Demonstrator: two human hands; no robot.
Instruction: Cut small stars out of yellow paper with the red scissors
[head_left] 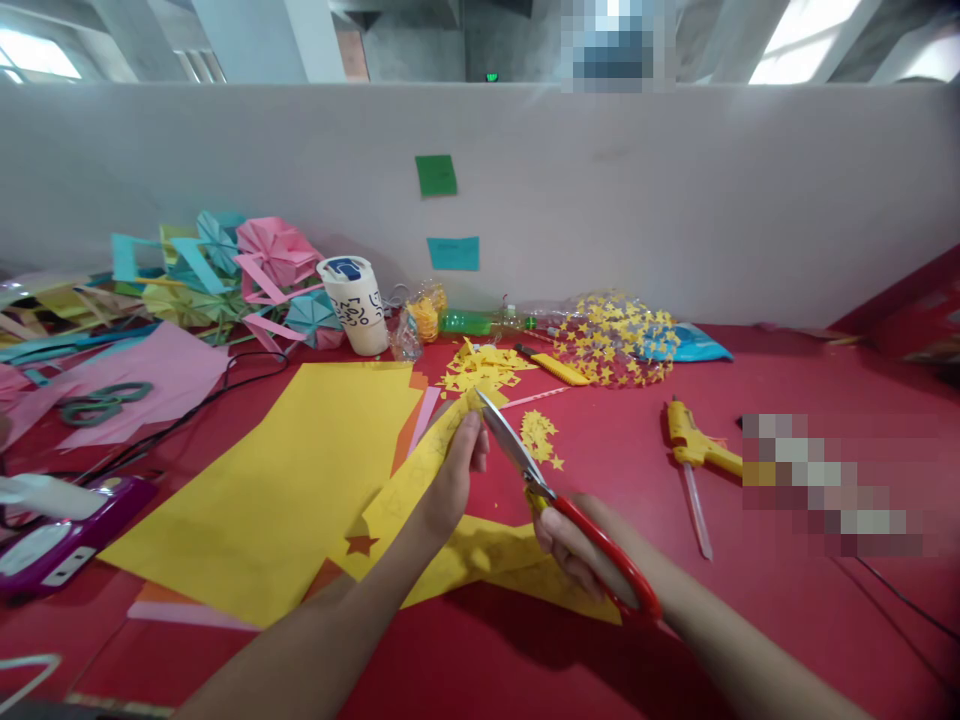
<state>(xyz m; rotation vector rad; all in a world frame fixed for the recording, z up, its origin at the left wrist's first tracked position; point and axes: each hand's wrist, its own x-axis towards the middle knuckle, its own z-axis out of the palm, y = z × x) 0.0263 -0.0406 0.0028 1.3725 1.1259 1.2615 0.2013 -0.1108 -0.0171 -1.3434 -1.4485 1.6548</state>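
Note:
My left hand (459,465) pinches a long strip of yellow paper (405,490) near its far end. Faint star outlines are drawn on the strip. In my right hand (574,540) is a pair of scissors (592,545) with red handles, its blade tips touching the strip's end beside my left fingertips. Under my hands lie more yellow paper pieces (480,560). Small cut yellow stars (538,436) sit in a little heap beyond the blades, and yellow paper scraps (487,368) are piled behind them. A small orange-brown star shape (362,545) shows near the strip's lower end.
Large yellow sheets (292,470) lie left over orange and pink ones. Behind stand a white cup (352,305), a yellow utility knife (559,368) and a star-filled clear bag (619,335). A yellow glue gun (686,435) is at right; green-handled scissors (105,403) and a purple power strip (75,530) are left.

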